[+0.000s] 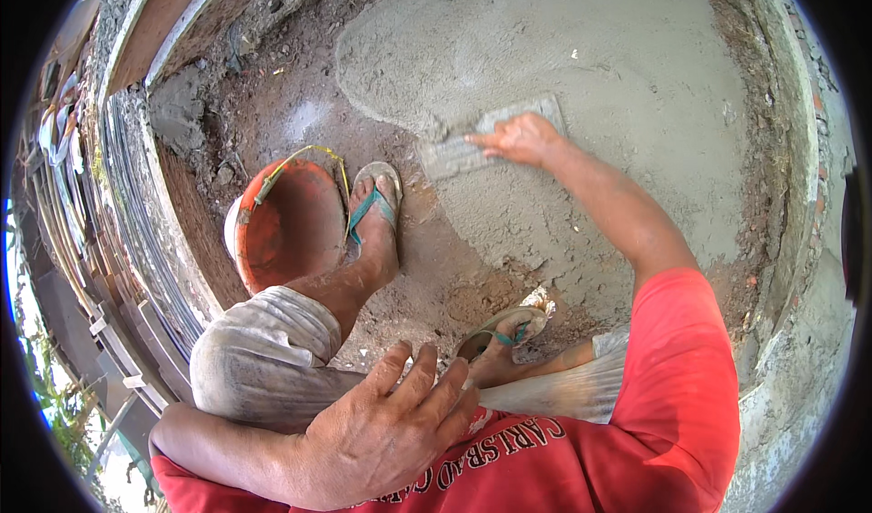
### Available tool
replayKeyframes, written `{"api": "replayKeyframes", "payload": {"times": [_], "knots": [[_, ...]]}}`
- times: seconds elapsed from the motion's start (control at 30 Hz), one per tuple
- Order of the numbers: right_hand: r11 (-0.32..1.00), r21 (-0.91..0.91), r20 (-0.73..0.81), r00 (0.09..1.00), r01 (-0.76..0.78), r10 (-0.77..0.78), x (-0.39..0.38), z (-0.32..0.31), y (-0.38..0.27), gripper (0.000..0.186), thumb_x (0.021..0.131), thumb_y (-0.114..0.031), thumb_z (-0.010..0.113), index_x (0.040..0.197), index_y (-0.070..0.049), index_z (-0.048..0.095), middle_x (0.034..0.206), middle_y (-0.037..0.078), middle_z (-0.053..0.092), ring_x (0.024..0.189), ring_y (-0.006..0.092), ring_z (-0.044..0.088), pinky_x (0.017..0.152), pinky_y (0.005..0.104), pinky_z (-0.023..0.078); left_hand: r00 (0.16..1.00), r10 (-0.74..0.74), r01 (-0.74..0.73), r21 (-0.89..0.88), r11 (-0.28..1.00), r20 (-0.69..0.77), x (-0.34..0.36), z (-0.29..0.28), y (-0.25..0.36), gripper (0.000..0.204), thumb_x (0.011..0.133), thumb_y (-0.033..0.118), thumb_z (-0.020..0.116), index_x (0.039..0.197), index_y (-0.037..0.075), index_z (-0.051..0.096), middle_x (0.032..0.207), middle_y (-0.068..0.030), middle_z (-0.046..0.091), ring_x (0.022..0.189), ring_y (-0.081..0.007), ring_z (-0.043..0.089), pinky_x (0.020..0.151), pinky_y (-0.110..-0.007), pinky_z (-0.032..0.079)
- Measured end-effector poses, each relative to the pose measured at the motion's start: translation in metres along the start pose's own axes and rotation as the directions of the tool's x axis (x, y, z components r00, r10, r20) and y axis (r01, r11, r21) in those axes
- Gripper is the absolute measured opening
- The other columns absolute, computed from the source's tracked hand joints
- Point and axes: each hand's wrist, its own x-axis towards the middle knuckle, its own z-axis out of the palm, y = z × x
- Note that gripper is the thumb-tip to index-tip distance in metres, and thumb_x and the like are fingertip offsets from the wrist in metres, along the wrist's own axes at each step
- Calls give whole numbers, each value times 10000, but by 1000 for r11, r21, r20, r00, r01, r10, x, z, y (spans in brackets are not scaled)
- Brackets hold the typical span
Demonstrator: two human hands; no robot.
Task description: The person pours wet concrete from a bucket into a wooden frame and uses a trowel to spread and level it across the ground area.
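Nearest the camera, holding left hand (381, 436) in front of a red shirt (509, 468), back upward, with fingers bent and somewhat apart; cannot tell whether touching the shirt. Reaching forward with right hand (525, 139) and gripping a float (445, 159), with index finger stretched along it toward the left and the other fingers curled together, clamped on it. Lying slantwise across the left edge of wet grey mortar (627, 59), with left end near bare brown soil (427, 304); seen slightly blurred there. Wearing pale, stained trousers (263, 349) and sandals (389, 195) with teal straps, with left foot just beside an orange bucket (309, 213) and right foot lower, near the mortar's near edge. Close to the right sandal, seen as a small shiny scrap (540, 300). Fitted to the bucket, a yellow cord (313, 149). Farther left, stacked lengthwise beyond a low ledge (182, 231), long thin rods (145, 213).
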Motion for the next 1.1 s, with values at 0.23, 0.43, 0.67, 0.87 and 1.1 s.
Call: {"api": "replayKeyframes", "payload": {"times": [0.23,0.43,0.67,0.87,1.1], "knots": [[908,249,1,938,-337,347,-10,11,-12,506,1073,-535,403,1543,-351,445,627,47,590,479,117,486,471,321,500,999,49,-49,-21,999,4,-6,9,-7,408,958,287,526,1315,134,652,1365,-119,623,1248,-319,583,1098,-495,442],[958,251,306,951,-136,54,-306,75,-75,523,1019,-510,541,1522,-385,467,721,59,687,605,190,678,559,371,540,996,87,-87,12,996,-16,-22,17,-16,414,952,298,543,1316,131,650,1371,-120,615,1226,-311,596,1074,-481,461],[722,510,117,870,-467,480,-93,-7,-91,672,1052,-369,527,1634,-190,242,1140,183,680,744,209,664,547,367,571,980,194,-199,117,973,54,16,3,-1,484,940,377,593,1359,138,625,1389,-113,603,1240,-317,597,1061,-463,466],[399,768,-54,569,-502,820,96,-60,-60,547,1015,-120,454,1561,-126,409,1133,268,679,909,334,740,719,457,637,955,217,-246,127,961,204,78,-9,18,588,896,406,680,1408,134,581,1427,-122,568,1296,-328,555,1110,-476,425],[154,594,361,432,-790,826,-145,-4,-12,509,1073,-113,458,1570,-213,411,1178,229,682,803,222,721,589,296,619,949,248,-244,-45,969,195,90,-9,-32,531,875,412,722,1304,107,656,1277,-133,664,1216,-313,628,1037,-476,496]]}}
